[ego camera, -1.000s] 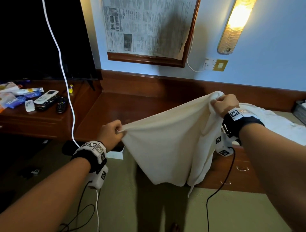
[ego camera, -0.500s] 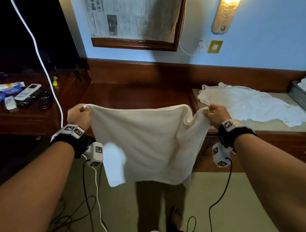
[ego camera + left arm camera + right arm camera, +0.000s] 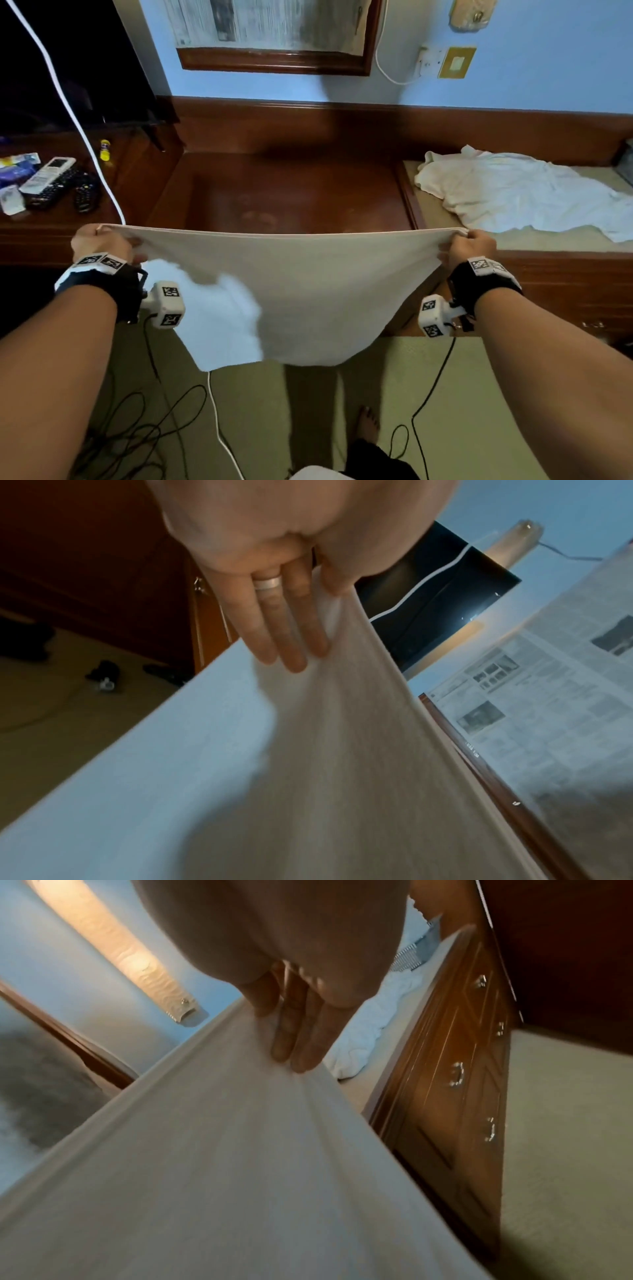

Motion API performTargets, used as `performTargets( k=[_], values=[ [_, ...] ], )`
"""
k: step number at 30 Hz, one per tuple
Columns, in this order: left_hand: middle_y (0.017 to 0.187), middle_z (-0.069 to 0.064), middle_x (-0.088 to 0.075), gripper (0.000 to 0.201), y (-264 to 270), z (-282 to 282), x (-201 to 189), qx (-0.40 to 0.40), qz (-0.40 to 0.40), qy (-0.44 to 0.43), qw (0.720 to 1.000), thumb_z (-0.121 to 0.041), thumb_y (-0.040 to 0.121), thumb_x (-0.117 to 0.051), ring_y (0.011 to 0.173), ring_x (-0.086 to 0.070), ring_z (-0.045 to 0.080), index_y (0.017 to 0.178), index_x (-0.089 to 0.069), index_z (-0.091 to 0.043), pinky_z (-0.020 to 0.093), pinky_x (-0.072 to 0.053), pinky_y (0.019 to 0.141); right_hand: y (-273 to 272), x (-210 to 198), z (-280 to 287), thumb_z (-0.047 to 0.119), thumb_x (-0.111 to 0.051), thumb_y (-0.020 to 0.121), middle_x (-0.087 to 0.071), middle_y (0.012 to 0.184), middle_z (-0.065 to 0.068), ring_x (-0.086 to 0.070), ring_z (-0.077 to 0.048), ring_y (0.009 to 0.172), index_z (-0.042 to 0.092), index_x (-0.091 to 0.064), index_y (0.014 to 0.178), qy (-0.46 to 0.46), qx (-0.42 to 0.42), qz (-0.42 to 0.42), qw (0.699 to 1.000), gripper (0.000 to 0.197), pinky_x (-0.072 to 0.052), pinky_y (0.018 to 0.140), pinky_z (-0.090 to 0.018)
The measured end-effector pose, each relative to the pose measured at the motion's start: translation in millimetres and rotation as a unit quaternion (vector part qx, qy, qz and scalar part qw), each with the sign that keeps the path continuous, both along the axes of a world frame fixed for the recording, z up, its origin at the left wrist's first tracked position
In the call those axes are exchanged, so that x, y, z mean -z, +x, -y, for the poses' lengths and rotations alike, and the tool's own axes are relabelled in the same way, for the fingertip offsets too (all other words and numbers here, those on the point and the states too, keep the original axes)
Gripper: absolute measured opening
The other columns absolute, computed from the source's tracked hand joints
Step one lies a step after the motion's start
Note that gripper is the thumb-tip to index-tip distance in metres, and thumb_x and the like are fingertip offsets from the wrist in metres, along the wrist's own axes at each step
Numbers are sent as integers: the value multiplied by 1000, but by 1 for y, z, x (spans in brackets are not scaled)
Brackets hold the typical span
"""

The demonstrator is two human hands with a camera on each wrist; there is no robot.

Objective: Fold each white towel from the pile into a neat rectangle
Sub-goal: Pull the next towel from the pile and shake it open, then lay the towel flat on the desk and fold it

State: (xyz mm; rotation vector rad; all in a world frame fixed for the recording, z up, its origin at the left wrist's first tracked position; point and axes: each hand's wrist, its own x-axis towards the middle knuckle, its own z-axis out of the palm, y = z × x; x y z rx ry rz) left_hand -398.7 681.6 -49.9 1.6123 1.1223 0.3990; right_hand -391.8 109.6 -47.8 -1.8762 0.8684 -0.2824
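White towel stretched taut between two hands

The left hand [image 3: 99, 241] at nine o'clock pinched one top corner of the plain white cloth towel [image 3: 308, 291]; its straight upper edge ran to three o'clock, where the right hand [image 3: 471, 248] pinched the other corner, the body sagging smooth above the floor.

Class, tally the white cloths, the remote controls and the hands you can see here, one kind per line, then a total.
White cloths: 2, the stretched white towel and the crumpled white cloth pile
Remote controls: 3
Hands: 2
Total: 7
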Motion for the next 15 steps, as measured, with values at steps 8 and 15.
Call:
performTargets(
  k=[8, 15],
  values=[
    [125, 3, -59, 43, 46, 29, -28, -16, 137, -116, 984, -29, 109, -27, 105, -65, 22, 147, -43, -17, 37, -55, 75, 61, -20, -18, 14, -41, 87, -69, 102, -14, -69, -36, 86, 25, -58, 108, 144, 99, 113, 978, 29, -61, 71, -51],
    [105, -4, -71, 39, 162, 28, -37, -52, 231, -169, 957, -31, 105, -30, 96, -72, 17, 133, -56, -23, 39, -60, 64, 170, -38, -22, 11, -42, 95, -68, 108, -13, -70, -29, 92, 22, -55, 105, 192, 128, 175, 957, 20, -61, 72, -43]
  ],
)
